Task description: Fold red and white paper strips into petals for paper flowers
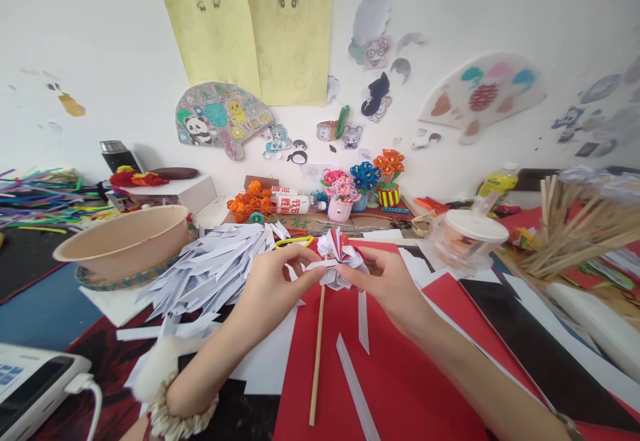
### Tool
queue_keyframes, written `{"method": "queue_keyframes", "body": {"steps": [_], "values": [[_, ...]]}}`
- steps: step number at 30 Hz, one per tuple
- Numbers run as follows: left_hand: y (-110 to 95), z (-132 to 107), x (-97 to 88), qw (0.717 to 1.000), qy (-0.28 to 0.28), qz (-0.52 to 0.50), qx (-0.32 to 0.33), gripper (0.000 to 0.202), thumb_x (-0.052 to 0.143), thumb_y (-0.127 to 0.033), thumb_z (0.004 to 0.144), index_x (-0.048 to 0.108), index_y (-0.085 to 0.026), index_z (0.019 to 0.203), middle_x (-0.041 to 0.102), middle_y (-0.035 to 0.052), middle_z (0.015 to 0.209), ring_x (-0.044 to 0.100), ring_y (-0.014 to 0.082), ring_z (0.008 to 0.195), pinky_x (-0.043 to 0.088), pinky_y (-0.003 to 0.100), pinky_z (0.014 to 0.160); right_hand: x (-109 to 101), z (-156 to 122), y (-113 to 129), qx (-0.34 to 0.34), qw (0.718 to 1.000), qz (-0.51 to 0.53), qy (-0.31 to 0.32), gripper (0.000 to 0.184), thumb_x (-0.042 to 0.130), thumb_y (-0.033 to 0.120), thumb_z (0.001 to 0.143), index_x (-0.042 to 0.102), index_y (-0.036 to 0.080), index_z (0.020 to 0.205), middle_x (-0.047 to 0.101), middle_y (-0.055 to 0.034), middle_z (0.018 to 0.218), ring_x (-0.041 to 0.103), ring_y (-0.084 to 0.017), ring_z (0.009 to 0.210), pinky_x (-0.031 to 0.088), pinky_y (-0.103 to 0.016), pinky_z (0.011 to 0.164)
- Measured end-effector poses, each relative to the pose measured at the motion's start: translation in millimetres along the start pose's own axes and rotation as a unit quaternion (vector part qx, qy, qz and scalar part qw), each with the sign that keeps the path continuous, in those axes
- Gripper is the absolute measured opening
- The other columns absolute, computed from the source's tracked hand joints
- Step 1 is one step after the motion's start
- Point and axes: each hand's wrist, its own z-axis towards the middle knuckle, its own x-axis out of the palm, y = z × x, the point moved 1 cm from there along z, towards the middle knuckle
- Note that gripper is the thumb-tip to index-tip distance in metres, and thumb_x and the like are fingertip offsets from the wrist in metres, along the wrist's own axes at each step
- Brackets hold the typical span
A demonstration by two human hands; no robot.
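Note:
Between both hands is a white and red folded paper flower (338,249), held above a sheet of red paper (400,368). Thumb and fingers of my left hand (283,273) pinch its left side. My right hand (385,278) grips the right side, thumb across the front petals. A thin wooden stick (317,361) slants down from beneath the flower; whether it is joined there is hidden. Two white paper strips lie below, one long strip (356,388) near the front and a shorter strip (363,324) under my right hand.
Left of my arm lies a heap of white paper strips (210,271) beside a beige bowl (125,241). Small pots of craft flowers (370,188) line the wall. Rightward are a lidded cup (463,238), a black phone-like slab (545,354) and wooden sticks (585,228).

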Motion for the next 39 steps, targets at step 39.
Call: {"method": "queue_keyframes", "body": {"steps": [39], "values": [[2.6, 3.4, -5.5, 0.975, 0.082, -0.188, -0.087, 0.032, 0.076, -0.045, 0.074, 0.075, -0.016, 0.086, 0.073, 0.0067, 0.081, 0.063, 0.019, 0.071, 0.044, 0.028, 0.064, 2.3, -2.4, -2.7, 0.008, 0.999, 0.03, 0.017, 0.023, 0.078, 0.038, 0.076, 0.076, 0.019, 0.09, 0.074, -0.0034, 0.079, 0.063, -0.017, 0.07, 0.049, -0.03, 0.066]]}}
